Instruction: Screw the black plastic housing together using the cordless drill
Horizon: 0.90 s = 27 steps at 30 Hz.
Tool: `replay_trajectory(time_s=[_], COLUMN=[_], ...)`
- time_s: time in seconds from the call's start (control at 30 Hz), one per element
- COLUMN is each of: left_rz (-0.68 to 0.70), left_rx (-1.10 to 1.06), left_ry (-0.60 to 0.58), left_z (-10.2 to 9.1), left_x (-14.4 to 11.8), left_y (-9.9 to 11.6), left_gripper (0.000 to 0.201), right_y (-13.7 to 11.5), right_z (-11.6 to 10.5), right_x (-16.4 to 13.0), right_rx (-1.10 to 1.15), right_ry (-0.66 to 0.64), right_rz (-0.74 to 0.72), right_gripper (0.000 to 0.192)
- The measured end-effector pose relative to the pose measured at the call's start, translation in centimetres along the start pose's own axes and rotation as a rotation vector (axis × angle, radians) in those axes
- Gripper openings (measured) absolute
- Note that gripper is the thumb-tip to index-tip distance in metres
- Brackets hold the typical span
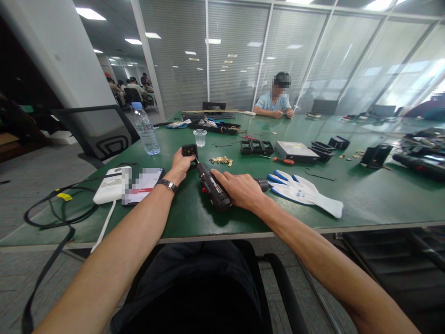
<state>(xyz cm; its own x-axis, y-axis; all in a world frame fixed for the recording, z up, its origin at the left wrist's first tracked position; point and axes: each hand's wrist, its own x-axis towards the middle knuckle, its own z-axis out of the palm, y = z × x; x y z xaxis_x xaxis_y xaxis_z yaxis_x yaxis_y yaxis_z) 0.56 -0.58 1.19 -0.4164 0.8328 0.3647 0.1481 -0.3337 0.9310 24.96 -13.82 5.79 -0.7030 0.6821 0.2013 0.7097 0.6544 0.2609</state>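
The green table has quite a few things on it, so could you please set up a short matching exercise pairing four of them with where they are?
Things:
1. electric screwdriver
2. small black part
3. work gloves
4. water bottle

Places:
A. standing near the table's far left edge
B. lying flat, right of the right hand
C. held by the left hand
D. gripped by the right hand

Pairs: 1-D, 2-C, 3-B, 4-A
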Motion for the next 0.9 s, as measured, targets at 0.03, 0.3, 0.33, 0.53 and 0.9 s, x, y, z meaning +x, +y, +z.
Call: replay_trajectory(time_s=[0.03, 0.3, 0.33, 0.53, 0.9], left_rz=[0.001, 0.021, 0.016, -0.005, 0.014], left_rx=[0.000, 0.001, -0.003, -0.014, 0.006], left_ry=[-0.002, -0.002, -0.002, 0.000, -0.002], left_z=[-0.01, -0.03, -0.03, -0.06, -0.02], left_x=[0.03, 0.21, 0.21, 0.29, 0.28], left_y=[-0.06, -0.39, -0.36, -0.43, -0.36], left_gripper=[0.032, 0.032, 0.032, 0.033, 0.031], right_y=[0.00, -0.07, -0.09, -0.16, -0.10], right_z=[0.02, -0.12, -0.17, -0.38, -0.28], right_x=[0.00, 0.10, 0.11, 0.16, 0.13], right_rx=[-0.001, -0.013, -0.016, -0.009, 0.003], right_ry=[0.005, -0.020, -0.025, -0.061, -0.050], right_rz=[0.000, 0.001, 0.005, 0.015, 0.017], right_gripper=[0.079, 0.079, 0.079, 0.082, 0.080])
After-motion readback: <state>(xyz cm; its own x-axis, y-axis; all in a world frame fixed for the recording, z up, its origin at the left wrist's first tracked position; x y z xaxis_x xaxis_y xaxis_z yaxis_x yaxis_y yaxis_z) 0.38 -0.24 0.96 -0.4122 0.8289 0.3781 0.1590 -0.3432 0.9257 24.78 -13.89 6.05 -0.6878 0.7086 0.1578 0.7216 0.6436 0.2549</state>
